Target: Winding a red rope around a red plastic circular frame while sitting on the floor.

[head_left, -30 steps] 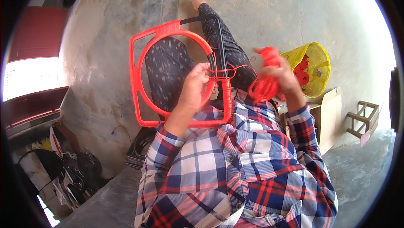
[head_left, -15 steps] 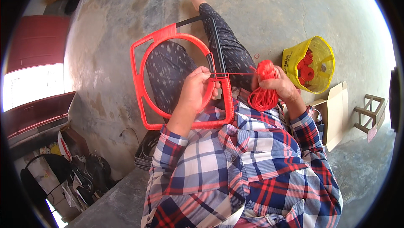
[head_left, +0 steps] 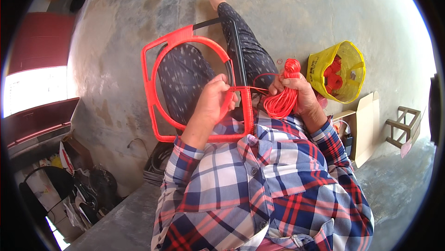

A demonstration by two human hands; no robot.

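Concrete floor; right-hand fingers [head_left: 288, 83] closed around red cord bundle [head_left: 281, 99].

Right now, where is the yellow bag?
In the head view, the yellow bag sits on the concrete floor at the person's right, just beyond the right hand and behind the cardboard box.

One head-worn fisheye view looks steeply down, close over the lap; concrete floor [head_left: 324, 14] beyond.
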